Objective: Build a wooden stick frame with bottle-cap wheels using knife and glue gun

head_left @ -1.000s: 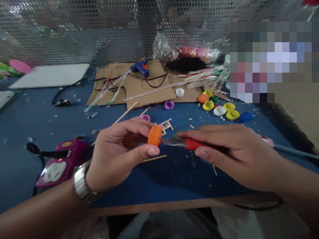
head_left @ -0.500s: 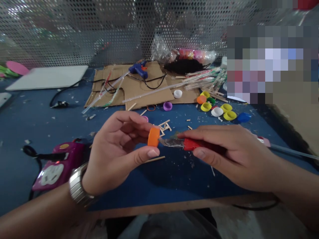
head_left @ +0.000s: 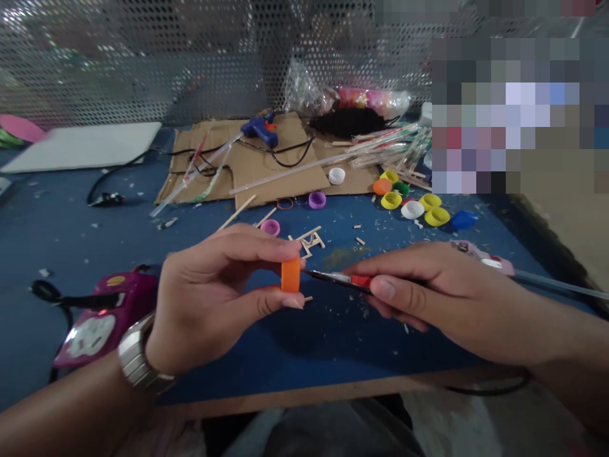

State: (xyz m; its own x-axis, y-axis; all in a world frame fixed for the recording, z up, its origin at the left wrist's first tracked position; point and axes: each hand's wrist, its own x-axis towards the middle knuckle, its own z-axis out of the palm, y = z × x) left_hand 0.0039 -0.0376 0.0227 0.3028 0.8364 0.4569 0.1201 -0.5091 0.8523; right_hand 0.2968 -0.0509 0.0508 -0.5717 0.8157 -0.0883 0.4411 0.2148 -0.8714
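Observation:
My left hand (head_left: 223,295) pinches an orange bottle cap (head_left: 290,274) between thumb and fingers, with the cap standing on its edge. My right hand (head_left: 423,285) is closed around a red-handled pointed metal tool (head_left: 340,278), whose exact kind I cannot make out. Its tip points at the cap's right-hand face, very close to it; whether they touch is unclear. Behind the cap, a small frame of thin wooden sticks (head_left: 311,241) lies on the blue tabletop (head_left: 333,355). A pink cap (head_left: 270,228) sits just beyond my left fingers.
Several loose caps (head_left: 431,202) lie at the back right, near a bundle of sticks (head_left: 390,149). A blue glue gun (head_left: 261,130) rests on cardboard (head_left: 285,171). Left stands a purple power box (head_left: 109,311) with a cable. A pink glue gun (head_left: 480,257) lies behind my right hand.
My right hand has turned the tool, so its metal part now shows thin and edge-on. My left fingers have closed onto the cap's top edge, and the cap stands more upright.

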